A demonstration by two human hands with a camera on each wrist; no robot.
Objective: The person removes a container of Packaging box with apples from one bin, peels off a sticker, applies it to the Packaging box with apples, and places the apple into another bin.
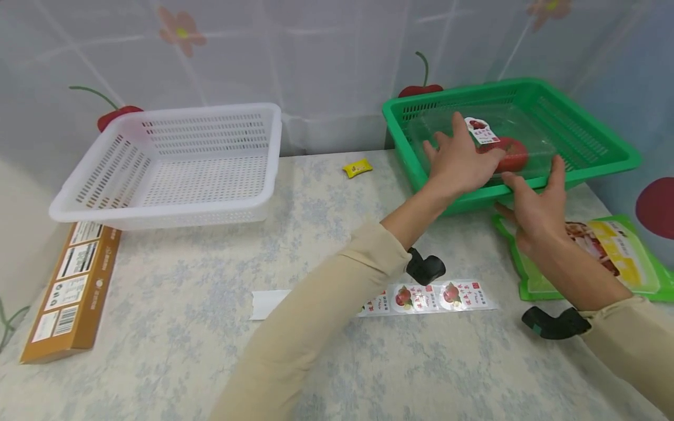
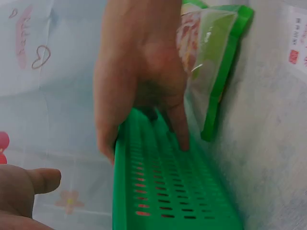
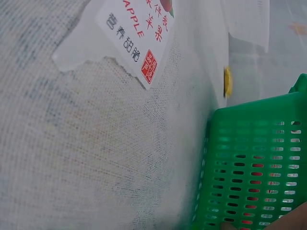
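Note:
A clear plastic box [image 1: 518, 120] with a white fruit sticker [image 1: 484, 133] on its lid lies inside the green basket [image 1: 613, 155]. Through the plastic a round red fruit [image 1: 513, 158] shows. My left hand [image 1: 460, 161] is over the box with its fingers spread, beside the sticker; whether it presses the lid is hard to tell. At the basket's front side, my right hand [image 1: 542, 213] grips the rim, thumb and fingers on either side of the wall, as the left wrist view also shows. That view has part of my left hand [image 2: 19, 194] at its lower left.
A white basket [image 1: 263, 202] stands at the left, near a brown carton [image 1: 102, 280]. A strip of fruit stickers [image 1: 421, 297] lies across the middle. A yellow wrapped piece [image 1: 358, 168] sits between the baskets. Under my right forearm is a green-edged food bag [image 1: 632, 257].

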